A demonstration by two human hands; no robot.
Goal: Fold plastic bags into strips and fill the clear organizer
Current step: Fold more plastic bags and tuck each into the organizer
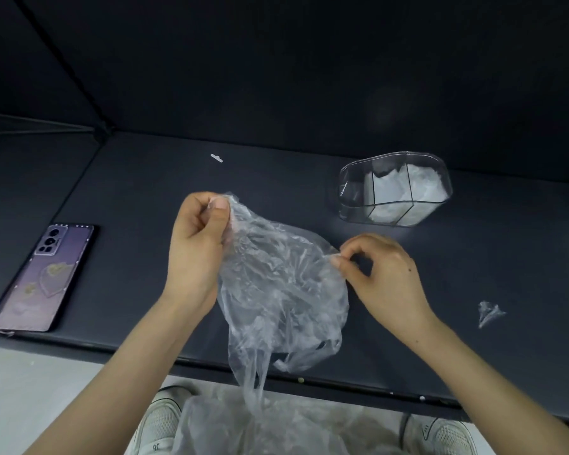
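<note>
A crumpled clear plastic bag (pixel 276 284) hangs in the air above the dark table's front edge, its handles trailing down past the edge. My left hand (pixel 197 244) pinches the bag's upper left corner between thumb and fingers. My right hand (pixel 381 274) pinches the bag's right edge with thumb and forefinger. The clear organizer (pixel 352 192) stands at the back right of the table; two of its compartments hold white folded bags, and the left one looks empty.
A purple phone (pixel 43 277) lies face down at the table's left. A small folded plastic piece (pixel 488 311) lies at the right. A tiny white scrap (pixel 216 157) sits at the back. More plastic bags (pixel 276 428) are piled by my shoes below the table.
</note>
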